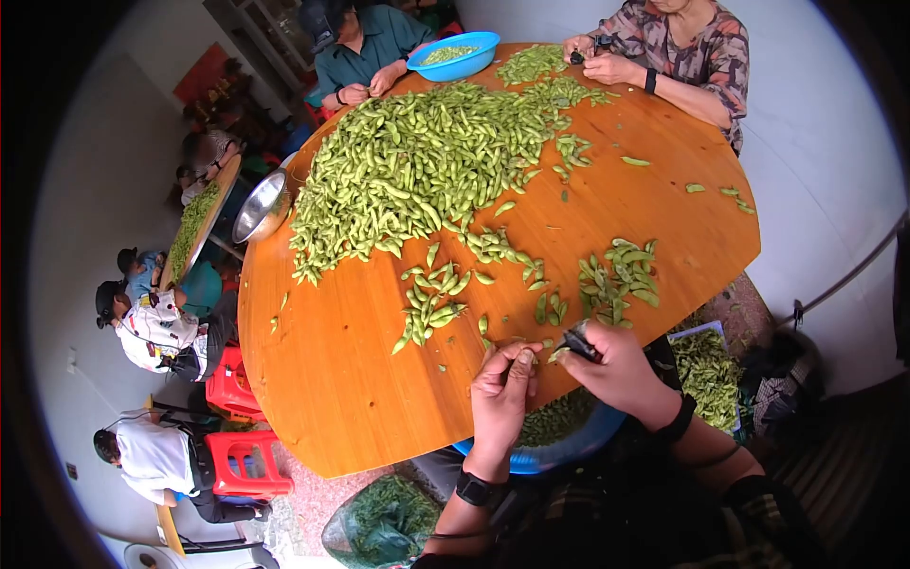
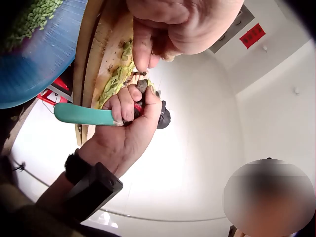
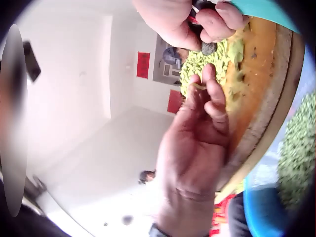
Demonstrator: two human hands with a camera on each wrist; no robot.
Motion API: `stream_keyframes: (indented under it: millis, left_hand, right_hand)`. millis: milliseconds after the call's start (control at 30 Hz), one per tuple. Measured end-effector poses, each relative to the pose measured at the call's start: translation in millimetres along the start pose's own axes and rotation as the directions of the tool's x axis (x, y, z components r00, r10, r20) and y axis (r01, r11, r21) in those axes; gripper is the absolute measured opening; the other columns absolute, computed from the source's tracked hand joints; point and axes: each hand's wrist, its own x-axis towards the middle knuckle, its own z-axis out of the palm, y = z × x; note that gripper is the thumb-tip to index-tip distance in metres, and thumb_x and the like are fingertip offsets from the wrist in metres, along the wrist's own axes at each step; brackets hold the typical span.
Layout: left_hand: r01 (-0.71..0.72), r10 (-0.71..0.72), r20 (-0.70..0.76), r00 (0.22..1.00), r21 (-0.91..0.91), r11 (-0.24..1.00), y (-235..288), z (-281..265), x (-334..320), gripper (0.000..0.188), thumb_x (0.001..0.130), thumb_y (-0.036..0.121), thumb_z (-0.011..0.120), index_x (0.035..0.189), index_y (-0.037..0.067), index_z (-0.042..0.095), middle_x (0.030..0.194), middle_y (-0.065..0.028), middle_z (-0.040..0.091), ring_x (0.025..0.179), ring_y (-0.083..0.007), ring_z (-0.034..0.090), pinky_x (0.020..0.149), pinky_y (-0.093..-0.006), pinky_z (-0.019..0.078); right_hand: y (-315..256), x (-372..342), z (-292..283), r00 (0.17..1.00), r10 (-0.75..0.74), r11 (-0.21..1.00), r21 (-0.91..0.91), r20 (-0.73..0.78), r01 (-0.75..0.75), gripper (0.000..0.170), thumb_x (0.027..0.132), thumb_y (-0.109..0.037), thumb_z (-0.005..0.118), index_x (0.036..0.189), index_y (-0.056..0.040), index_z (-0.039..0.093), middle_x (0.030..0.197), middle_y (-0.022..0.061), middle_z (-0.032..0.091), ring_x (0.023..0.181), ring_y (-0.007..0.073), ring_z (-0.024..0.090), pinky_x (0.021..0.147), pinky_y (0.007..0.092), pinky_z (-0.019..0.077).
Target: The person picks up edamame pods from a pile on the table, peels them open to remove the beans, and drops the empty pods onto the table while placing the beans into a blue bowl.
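At the table's near edge, my left hand (image 1: 500, 394) pinches a small yellow-green piece of soybean pod (image 3: 199, 86) between thumb and fingertips. My right hand (image 1: 621, 372) is beside it, fingers curled round a tool with a teal handle (image 2: 86, 114) and a dark head (image 1: 580, 343); its exact kind is hidden by the hand. The two hands' fingertips are close together. Loose soybean pods (image 1: 621, 280) lie just beyond them. Below the hands, partly under the table edge, a blue basin (image 1: 607, 429) holds many green shelled beans (image 3: 298, 153).
A large heap of pods (image 1: 408, 161) covers the far part of the wooden table (image 1: 351, 398). Two people sit across, near a light-blue basin (image 1: 455, 64). A metal bowl (image 1: 263, 207) is at the left edge. Bags of greens (image 1: 384, 522) and red stools (image 1: 242, 465) stand on the floor.
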Motion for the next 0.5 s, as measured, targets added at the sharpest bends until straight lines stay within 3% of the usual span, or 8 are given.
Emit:
stream_keyframes:
  millis: [33,67,133,167,400,500]
  left_hand:
    - [0.032,-0.031,0.007,0.999,-0.034,0.999,1,0,0,0.016,0.098,0.012,0.056,0.107,0.001,0.063,0.093,-0.0045,0.065,0.063,-0.0070,0.055,0.057,-0.0189,0.0438]
    - [0.064,-0.063,0.014,0.998,-0.068,0.996,2,0,0,0.015,0.098,0.012,0.057,0.106,0.002,0.065,0.095,-0.0027,0.064,0.060,-0.0053,0.051,0.055,-0.0190,0.0412]
    - [0.054,-0.056,-0.006,0.998,-0.127,0.990,1,1,-1,0.014,0.098,0.012,0.057,0.105,0.002,0.065,0.094,-0.0023,0.064,0.060,-0.0052,0.051,0.055,-0.0188,0.0409]
    - [0.044,-0.050,-0.027,0.998,-0.185,0.982,1,1,-2,0.014,0.097,0.012,0.058,0.104,0.002,0.065,0.094,-0.0018,0.064,0.059,-0.0051,0.051,0.054,-0.0185,0.0406]
    - [0.081,-0.087,-0.013,0.996,-0.257,0.963,7,1,-1,0.011,0.096,0.009,0.060,0.104,0.002,0.063,0.089,-0.0021,0.066,0.060,-0.0055,0.052,0.054,-0.0194,0.0424]
    - [0.040,-0.067,-0.090,0.994,-0.274,0.961,8,8,-5,0.004,0.094,0.007,0.061,0.094,0.003,0.064,0.083,-0.0029,0.065,0.060,-0.0081,0.055,0.053,-0.0222,0.0469]
  right_hand:
    - [-3,-1,4,0.997,0.070,0.996,0.048,0.039,-0.071,0.020,0.084,-0.011,0.071,0.080,-0.0008,0.055,0.063,0.0032,0.045,0.058,0.0078,0.044,0.051,0.0282,0.0358]
    - [-4,-2,8,0.997,0.069,0.996,0.047,0.039,-0.070,0.020,0.084,-0.011,0.071,0.080,-0.0008,0.055,0.063,0.0032,0.045,0.058,0.0078,0.044,0.051,0.0282,0.0358]
    - [-3,-2,18,0.985,-0.169,0.983,-0.077,-0.041,0.166,0.021,0.082,-0.012,0.072,0.081,0.0000,0.056,0.065,0.0081,0.051,0.057,0.0179,0.050,0.052,0.0323,0.0385]
    - [-1,-2,20,0.980,-0.196,0.978,-0.083,-0.029,0.193,0.022,0.080,-0.013,0.074,0.082,0.0000,0.057,0.069,0.0120,0.053,0.058,0.0266,0.052,0.053,0.0358,0.0401]
    - [5,-5,32,0.973,-0.227,0.969,-0.108,-0.029,0.223,0.020,0.081,-0.011,0.071,0.081,0.0003,0.054,0.068,0.0134,0.052,0.057,0.0297,0.052,0.051,0.0377,0.0392]
    - [3,-8,33,0.976,-0.212,0.966,-0.162,-0.059,0.200,0.019,0.080,-0.010,0.069,0.079,0.0001,0.053,0.069,0.0148,0.054,0.059,0.0333,0.054,0.051,0.0401,0.0397]
